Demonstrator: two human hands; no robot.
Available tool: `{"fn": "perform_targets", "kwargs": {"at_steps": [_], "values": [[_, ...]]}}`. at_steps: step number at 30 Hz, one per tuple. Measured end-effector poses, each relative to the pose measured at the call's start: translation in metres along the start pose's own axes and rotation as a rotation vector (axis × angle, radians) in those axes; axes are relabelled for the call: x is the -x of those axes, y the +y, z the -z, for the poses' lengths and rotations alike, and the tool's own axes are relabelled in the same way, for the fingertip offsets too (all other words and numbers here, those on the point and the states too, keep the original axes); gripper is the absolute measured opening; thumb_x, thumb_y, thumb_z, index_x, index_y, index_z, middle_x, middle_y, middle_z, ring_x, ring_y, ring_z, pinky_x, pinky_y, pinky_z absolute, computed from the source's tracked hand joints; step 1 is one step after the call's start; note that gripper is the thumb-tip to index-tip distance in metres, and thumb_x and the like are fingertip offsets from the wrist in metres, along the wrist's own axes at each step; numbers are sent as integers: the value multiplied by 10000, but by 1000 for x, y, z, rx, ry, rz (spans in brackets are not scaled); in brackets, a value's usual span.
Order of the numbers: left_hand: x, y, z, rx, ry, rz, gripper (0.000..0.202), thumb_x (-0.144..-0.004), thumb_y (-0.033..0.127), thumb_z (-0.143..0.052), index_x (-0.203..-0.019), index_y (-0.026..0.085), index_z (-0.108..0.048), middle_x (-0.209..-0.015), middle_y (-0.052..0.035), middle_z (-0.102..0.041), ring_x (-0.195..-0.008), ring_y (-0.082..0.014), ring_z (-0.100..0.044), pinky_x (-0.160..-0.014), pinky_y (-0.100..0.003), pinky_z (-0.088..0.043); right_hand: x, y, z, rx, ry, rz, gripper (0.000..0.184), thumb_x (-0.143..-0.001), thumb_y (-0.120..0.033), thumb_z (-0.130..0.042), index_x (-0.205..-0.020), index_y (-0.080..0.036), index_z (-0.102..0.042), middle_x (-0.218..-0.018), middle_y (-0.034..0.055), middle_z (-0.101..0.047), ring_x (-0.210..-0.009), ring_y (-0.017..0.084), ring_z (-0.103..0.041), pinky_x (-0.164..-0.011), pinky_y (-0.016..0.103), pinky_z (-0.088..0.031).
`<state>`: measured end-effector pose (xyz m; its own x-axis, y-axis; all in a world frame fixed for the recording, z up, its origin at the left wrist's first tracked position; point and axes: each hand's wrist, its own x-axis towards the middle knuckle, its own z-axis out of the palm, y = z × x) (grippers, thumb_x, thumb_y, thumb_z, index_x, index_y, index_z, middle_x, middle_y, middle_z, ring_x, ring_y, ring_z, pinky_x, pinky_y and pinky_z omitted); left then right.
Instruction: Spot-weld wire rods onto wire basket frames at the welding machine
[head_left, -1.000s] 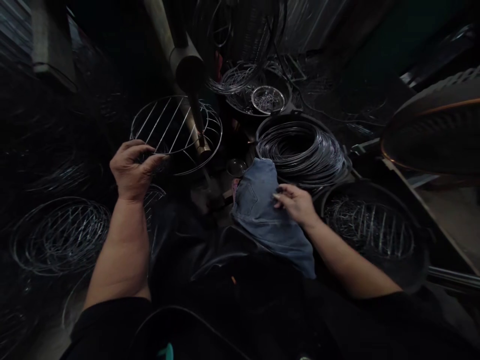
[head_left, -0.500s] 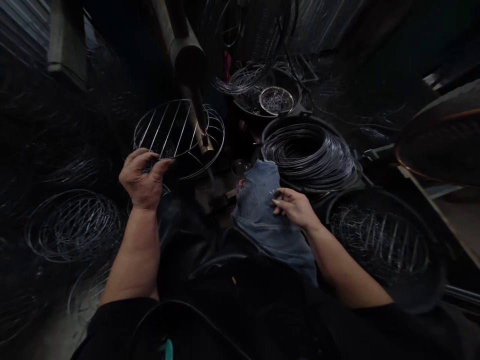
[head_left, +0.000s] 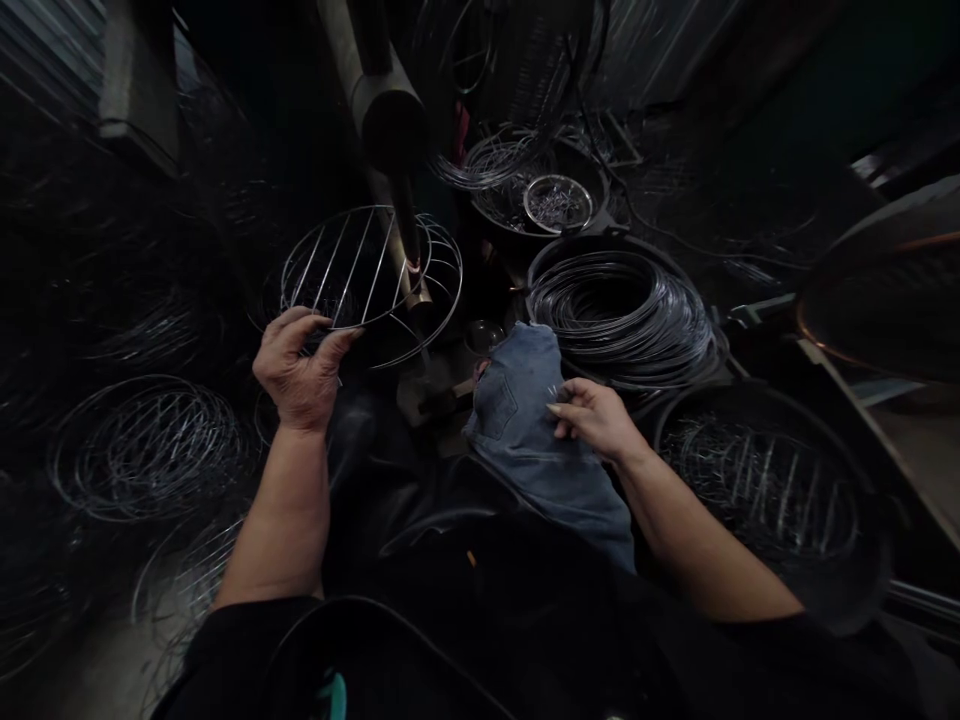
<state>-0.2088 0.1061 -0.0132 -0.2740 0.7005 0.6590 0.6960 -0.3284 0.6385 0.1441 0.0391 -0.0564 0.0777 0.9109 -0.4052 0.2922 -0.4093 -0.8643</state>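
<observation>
My left hand [head_left: 301, 365] pinches the near rim of a round wire rack [head_left: 352, 270] between thumb and fingers. Straight parallel bars cross this rack, and curved wires show at its right side. Its far part lies between the rod-like electrodes [head_left: 412, 270] of a welding machine, where a small glow shows. My right hand [head_left: 592, 415] is closed in a pinch on a few short metal wire pieces [head_left: 553, 392], their tips poking out past the fingers. It hovers over a blue denim cloth [head_left: 517, 440] draped across my lap.
A large coil of wire [head_left: 622, 310] sits in a tub ahead on the right. Behind it, a small bowl [head_left: 557, 204] holds short wire bits. Finished-looking wire racks lie piled at left [head_left: 150, 450], and a dark basin [head_left: 765, 500] at right holds more wire pieces.
The left hand and the wire rack appear slightly further right and lower in view. The whole scene has shifted a little with my head. The right hand keeps its pinch.
</observation>
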Motion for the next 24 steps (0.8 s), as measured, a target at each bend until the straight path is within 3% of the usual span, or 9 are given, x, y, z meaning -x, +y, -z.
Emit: {"fn": "perform_targets", "kwargs": {"at_steps": [9, 13, 17, 19, 21, 24], "values": [[4, -2, 1, -27, -14, 13, 264, -698, 430, -769, -806, 209, -674, -914, -31, -635, -938, -190, -611, -884, -346, -469, 3, -10, -4, -89, -61, -76, 270, -576, -331, -714, -638, -177, -501, -512, 0, -615, -384, 103, -538, -382, 186, -333], [7, -2, -3, -36, -2, -21, 304, -692, 465, -759, -804, 193, -685, -935, -42, -648, -921, -188, -619, -861, -332, -486, -5, -44, -11, -117, -159, 135, 258, -649, -373, -724, -713, -158, -597, -584, 12, -636, -448, 116, -565, -445, 221, -408], [9, -1, -5, -81, 18, -56, 303, -696, 473, -751, -806, 196, -698, -937, -48, -655, -925, -192, -621, -873, -339, -488, -19, -105, -37, -26, -260, 421, 229, -725, -366, -682, -821, -159, -685, -594, 2, -627, -502, 129, -580, -536, 266, -475], [10, 0, -5, -97, 29, -73, 301, -692, 473, -753, -801, 198, -701, -934, -52, -656, -921, -195, -621, -873, -345, -486, -28, -130, -56, -36, -253, 493, 213, -740, -356, -671, -825, -163, -697, -557, -10, -604, -517, 131, -582, -542, 263, -478], [11, 1, -4, -109, 36, -80, 301, -693, 475, -750, -801, 198, -701, -936, -56, -656, -924, -198, -620, -875, -351, -483, -36, -144, -75, -119, -225, 505, 221, -737, -360, -668, -839, -166, -696, -561, -16, -600, -515, 127, -579, -510, 247, -465], [12, -2, -3, -125, 54, -104, 291, -697, 468, -750, -802, 202, -697, -943, -62, -659, -943, -207, -615, -885, -366, -476, -46, -144, -98, -212, -199, 477, 235, -721, -367, -664, -845, -169, -689, -558, -22, -596, -485, 115, -563, -457, 224, -436]]}}
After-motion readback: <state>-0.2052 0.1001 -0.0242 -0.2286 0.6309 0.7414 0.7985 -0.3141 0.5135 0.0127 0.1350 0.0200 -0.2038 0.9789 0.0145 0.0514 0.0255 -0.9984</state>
